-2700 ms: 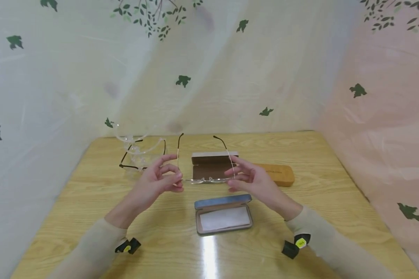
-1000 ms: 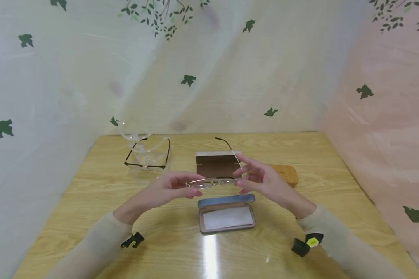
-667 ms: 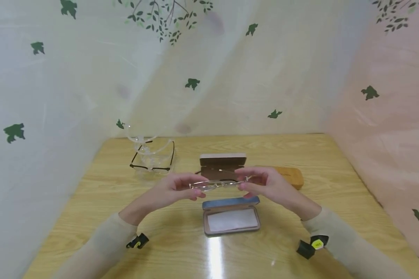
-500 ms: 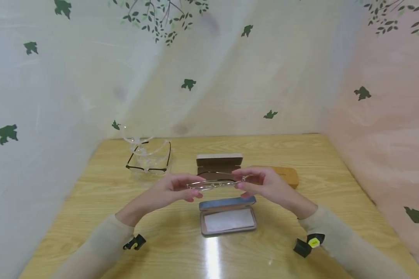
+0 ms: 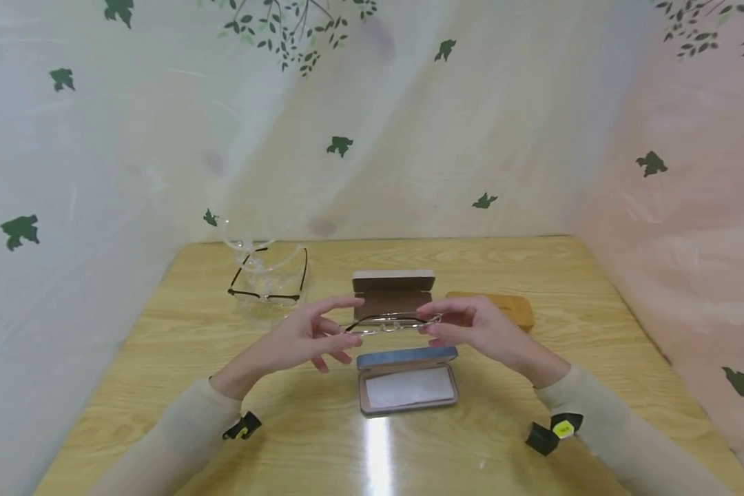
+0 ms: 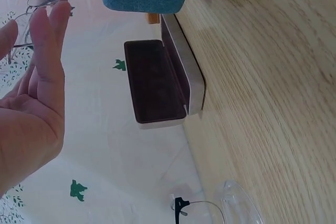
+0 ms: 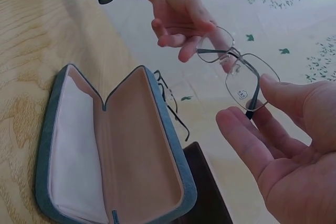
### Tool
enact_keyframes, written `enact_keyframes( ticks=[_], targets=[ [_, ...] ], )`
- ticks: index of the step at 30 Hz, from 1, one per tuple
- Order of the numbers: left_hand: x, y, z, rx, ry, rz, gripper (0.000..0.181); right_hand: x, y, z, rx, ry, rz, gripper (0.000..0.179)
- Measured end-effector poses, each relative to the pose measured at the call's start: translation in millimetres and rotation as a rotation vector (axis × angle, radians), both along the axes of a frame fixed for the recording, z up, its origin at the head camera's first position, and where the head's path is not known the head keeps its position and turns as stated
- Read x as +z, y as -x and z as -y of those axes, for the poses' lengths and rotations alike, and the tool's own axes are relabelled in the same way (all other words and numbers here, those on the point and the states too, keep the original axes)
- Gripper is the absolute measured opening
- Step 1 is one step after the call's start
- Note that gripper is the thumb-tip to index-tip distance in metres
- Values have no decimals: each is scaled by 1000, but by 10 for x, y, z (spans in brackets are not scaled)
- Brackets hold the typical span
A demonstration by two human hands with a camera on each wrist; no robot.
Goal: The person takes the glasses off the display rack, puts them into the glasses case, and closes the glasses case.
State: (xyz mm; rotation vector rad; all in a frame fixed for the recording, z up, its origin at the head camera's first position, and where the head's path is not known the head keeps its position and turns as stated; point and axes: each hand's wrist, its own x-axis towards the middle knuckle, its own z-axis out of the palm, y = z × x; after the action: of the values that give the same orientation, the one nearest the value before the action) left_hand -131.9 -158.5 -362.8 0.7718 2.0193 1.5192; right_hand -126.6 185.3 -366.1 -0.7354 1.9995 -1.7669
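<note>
A pair of thin metal-rimmed eyeglasses point(image 5: 384, 328) point(image 7: 234, 53) is held up between both hands, above and behind an open blue eyeglass case point(image 5: 406, 357). Both dark-tipped temples lie folded behind the lenses. My left hand point(image 5: 300, 337) holds the left end, thumb in front, with its index finger stretched out above the frame. At the opposite end, my right hand point(image 5: 483, 334) pinches the hinge area between thumb and fingers. The case has a pinkish lining point(image 7: 142, 145), and a white cloth point(image 5: 411, 388) lies in its base.
Behind the hands stands an open case with a dark brown lining point(image 5: 393, 279) point(image 6: 152, 77). An orange-tan case point(image 5: 514, 310) lies to its right. At the back left, black-topped glasses point(image 5: 282, 298) sit by a clear plastic stand point(image 5: 263, 265). Patterned curtains point(image 5: 378, 138) surround the wooden table point(image 5: 285, 427).
Both temples, stretched out at first, have folded in, the left one before the right. The left hand has come inward, and its index finger has since lifted. The cases have stayed put.
</note>
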Motion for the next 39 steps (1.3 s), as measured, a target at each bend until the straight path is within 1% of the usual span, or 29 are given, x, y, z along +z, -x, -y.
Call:
enact_keyframes(
  ticks=[3,8,11,16,19,21,24,28,32,35,37,39],
  targets=[
    [-7,-6,-6,10,10,-1,53,-6,2,-7,6,1,4,35],
    [0,-33,-9,39,40,-49,43,-9,0,-9,5,-24,-4,34],
    [1,-48,-7,48,59,-64,40,1,-6,-14,0,-37,-8,34],
    [-13,-63,-8,24,50,-71,37,13,-21,-35,17,-58,-8,33],
    [-31,-70,-18,5,34,-85,32,6,-28,-61,32,-84,-7,33],
    [-45,-86,-26,-4,27,-75,30,-4,-34,-85,43,-93,10,34],
    [-68,-124,-40,-21,19,-40,29,-32,-46,-131,58,-113,37,35],
    [-151,-184,-58,-59,51,51,31,-104,-65,-196,118,-126,71,33],
    [-314,-231,-80,-136,73,144,34,-209,-109,-259,217,-147,101,33],
    [-441,-265,-104,-179,75,194,34,-298,-159,-289,261,-160,119,34],
    [-516,-286,-120,-180,78,229,32,-359,-187,-297,271,-158,126,34],
    [-587,-304,-131,-165,93,254,29,-416,-209,-296,267,-160,142,34]
  ],
)
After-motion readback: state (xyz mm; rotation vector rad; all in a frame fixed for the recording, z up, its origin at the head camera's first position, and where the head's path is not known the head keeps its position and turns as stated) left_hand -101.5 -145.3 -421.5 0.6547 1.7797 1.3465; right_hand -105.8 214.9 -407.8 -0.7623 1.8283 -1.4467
